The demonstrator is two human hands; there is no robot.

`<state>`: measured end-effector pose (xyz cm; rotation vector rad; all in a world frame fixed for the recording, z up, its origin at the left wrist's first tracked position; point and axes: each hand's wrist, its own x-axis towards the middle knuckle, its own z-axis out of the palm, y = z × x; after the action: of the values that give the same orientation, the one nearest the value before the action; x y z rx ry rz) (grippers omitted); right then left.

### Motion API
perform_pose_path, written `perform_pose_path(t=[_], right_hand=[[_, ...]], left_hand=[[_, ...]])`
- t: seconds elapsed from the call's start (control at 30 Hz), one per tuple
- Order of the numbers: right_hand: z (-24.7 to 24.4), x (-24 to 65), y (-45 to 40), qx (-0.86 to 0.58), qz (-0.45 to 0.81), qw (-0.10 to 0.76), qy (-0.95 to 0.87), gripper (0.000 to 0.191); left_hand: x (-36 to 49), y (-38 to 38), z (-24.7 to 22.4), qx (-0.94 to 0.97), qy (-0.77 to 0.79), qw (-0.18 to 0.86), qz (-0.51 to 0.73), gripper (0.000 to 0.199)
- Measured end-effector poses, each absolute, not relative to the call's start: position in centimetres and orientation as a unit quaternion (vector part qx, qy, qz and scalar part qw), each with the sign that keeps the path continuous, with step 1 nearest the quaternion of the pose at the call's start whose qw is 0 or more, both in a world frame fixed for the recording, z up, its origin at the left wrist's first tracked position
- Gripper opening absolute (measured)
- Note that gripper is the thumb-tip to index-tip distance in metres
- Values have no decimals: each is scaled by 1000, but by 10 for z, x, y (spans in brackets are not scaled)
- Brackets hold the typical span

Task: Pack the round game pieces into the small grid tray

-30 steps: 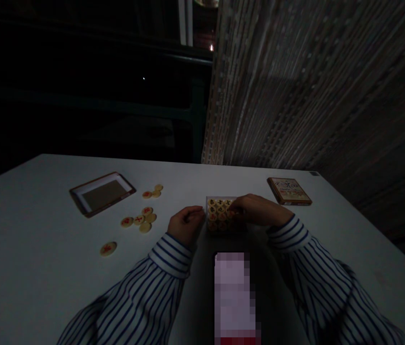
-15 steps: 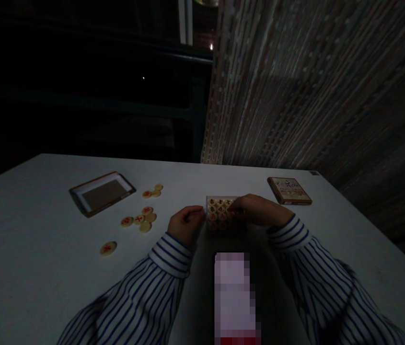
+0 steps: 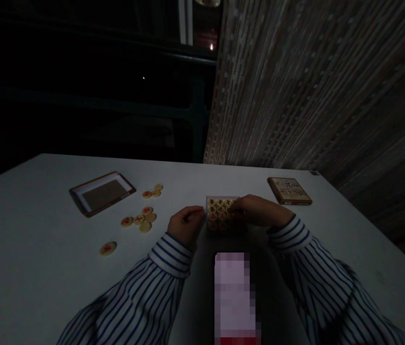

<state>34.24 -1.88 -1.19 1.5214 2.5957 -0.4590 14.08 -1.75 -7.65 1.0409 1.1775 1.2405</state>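
Note:
A clear tray (image 3: 206, 215) holds rows of round wooden pieces with black and red characters. Its right part is hidden under my right hand (image 3: 258, 210), whose fingers are bent down over the pieces; what they pinch, if anything, is too dark to tell. At the tray's left side my left hand (image 3: 187, 224) rests with curled fingers, the fingertips by the tray wall. Loose pieces lie to the left: several in a cluster (image 3: 138, 219), three behind them (image 3: 146, 194), and a single red-marked one (image 3: 108, 248) nearer me.
An open, shallow box part (image 3: 86, 211) lies at the back left of the white table (image 3: 62, 268). A patterned box lid (image 3: 290, 190) is at the back right. A phone with a blurred screen (image 3: 234, 297) lies between my forearms. Behind the table hangs a string curtain (image 3: 281, 86).

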Motion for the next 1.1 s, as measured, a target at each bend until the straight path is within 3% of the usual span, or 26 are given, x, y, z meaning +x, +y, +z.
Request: perform_pose_path(t=[0.9,1.1], right_hand=[[-9,342,-20,498,-147,52,853,23],[-2,347,-22,529,-81,7,845,26]], left_hand=[[139,-16,-79,456,503,535,503,24],[140,-16,-80,447,495,538,516,23]])
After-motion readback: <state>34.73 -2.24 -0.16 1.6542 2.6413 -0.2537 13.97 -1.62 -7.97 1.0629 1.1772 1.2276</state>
